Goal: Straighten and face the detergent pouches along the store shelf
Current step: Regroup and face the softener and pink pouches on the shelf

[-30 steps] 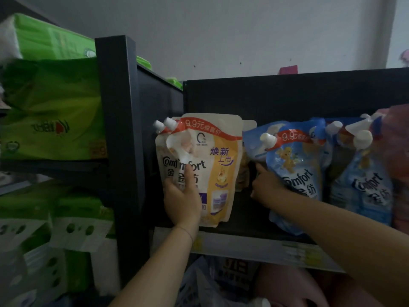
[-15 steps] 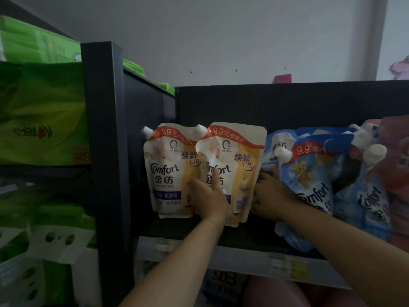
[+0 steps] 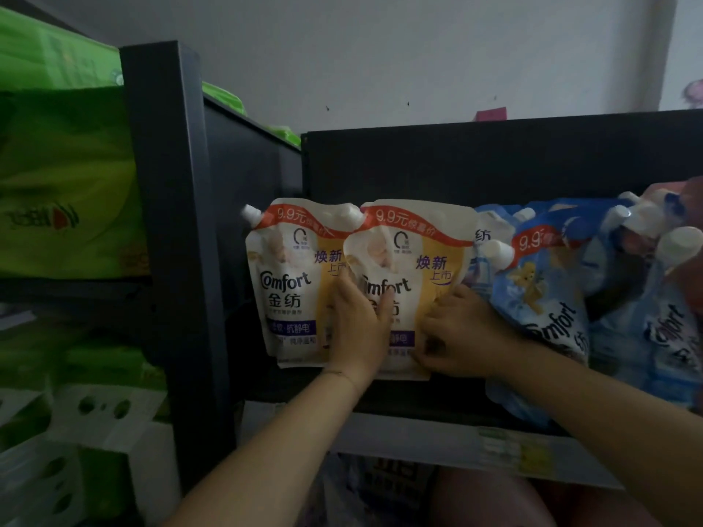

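Observation:
Two cream-and-yellow Comfort pouches stand side by side, facing forward, at the left end of the dark shelf (image 3: pixel 403 403). The left pouch (image 3: pixel 283 283) stands free against the shelf's side wall. My left hand (image 3: pixel 357 325) grips the left edge of the second yellow pouch (image 3: pixel 422 260), thumb on its front. My right hand (image 3: pixel 460 336) pinches that pouch's lower right edge. To the right, blue Comfort pouches (image 3: pixel 544 298) lean crookedly against each other, spouts pointing different ways.
A thick dark upright post (image 3: pixel 167 222) bounds the shelf on the left. Green tissue packs (image 3: pixel 64 184) fill the neighbouring bay. A pale price strip (image 3: pixel 502 446) runs along the shelf's front edge. More blue pouches (image 3: pixel 665 329) crowd the far right.
The second yellow pouch has come out from behind the first and now stands beside it. My right hand left the blue pouches and took hold of that yellow pouch's right edge.

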Tool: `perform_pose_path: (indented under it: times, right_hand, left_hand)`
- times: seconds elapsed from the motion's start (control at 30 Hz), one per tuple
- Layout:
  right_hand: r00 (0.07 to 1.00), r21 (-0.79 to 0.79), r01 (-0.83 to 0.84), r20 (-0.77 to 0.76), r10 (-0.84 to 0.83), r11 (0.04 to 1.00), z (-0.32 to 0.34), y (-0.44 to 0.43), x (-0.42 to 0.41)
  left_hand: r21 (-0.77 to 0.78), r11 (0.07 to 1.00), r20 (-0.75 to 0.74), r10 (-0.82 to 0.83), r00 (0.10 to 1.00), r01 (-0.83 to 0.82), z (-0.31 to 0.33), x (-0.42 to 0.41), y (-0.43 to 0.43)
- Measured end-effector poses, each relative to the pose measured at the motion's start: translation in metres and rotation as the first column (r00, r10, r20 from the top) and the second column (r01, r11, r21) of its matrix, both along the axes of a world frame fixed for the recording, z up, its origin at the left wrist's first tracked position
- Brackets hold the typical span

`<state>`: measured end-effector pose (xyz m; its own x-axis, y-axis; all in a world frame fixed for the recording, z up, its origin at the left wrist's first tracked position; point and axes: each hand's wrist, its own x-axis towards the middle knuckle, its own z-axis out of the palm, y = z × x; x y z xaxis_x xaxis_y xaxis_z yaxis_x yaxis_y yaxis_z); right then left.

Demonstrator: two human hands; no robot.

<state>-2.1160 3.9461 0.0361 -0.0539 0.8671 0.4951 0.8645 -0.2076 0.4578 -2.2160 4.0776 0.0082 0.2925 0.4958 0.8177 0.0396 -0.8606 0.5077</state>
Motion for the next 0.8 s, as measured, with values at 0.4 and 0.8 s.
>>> perform_pose_path:
  times: [0.4, 0.8]
  right_hand:
    - [0.926, -0.105, 0.369, -0.041, -0.375, 0.923, -0.015, 0.042, -0.028]
    - [0.857, -0.185, 0.400, -0.271, -0.437, 0.898, -0.016, 0.081, -0.014]
  left_hand:
    - [0.844, 0.535, -0.303, 0.531, 0.792, -0.036, -0.024, -0.010, 0.056]
    - [0.747, 0.652, -0.472, 0.657, 0.588, -0.129, -0.014, 0.037, 0.071]
